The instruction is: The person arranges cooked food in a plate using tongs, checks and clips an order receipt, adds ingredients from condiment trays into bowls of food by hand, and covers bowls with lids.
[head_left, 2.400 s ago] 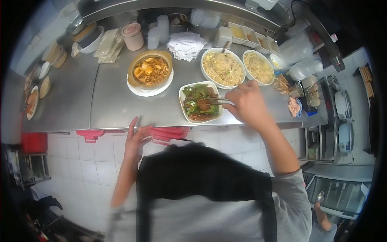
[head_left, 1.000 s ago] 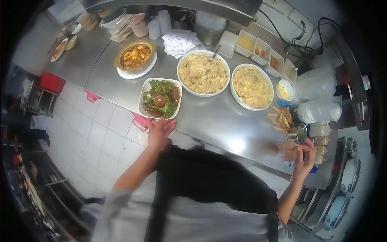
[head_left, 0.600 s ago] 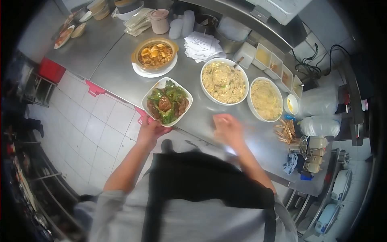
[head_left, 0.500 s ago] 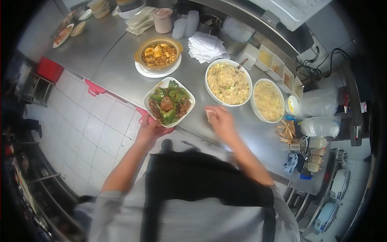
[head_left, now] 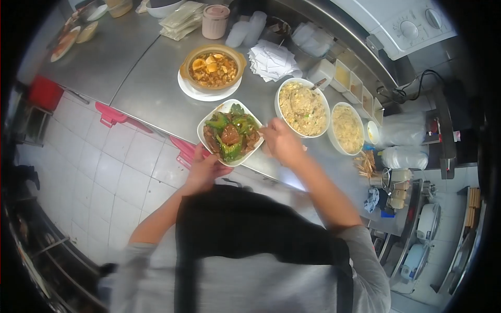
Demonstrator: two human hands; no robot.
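Note:
A square white bowl [head_left: 230,131] of sliced brown meat and green peppers is held at the front edge of the steel counter. My left hand [head_left: 205,170] grips its lower left side from below, thumb near the rim. At the bowl's right rim is my right hand [head_left: 284,142], its fingers closed. Something small and pale shows at the edge of that hand, mostly hidden by the fingers. Behind the bowl, a brown clay pot [head_left: 213,68] of tofu in sauce stands on a white plate [head_left: 194,93].
To the right stand a large white bowl of fried rice [head_left: 302,108] with a spoon and a second rice bowl [head_left: 347,129]. Farther back are paper slips [head_left: 272,60], a pink lidded tub [head_left: 215,22] and several condiment containers [head_left: 356,86]. Wooden clothespins [head_left: 366,164] lie at the right.
My right hand has moved up and left to the bowl's right rim. The bowl and my left hand have shifted slightly right in view, as the camera has also turned.

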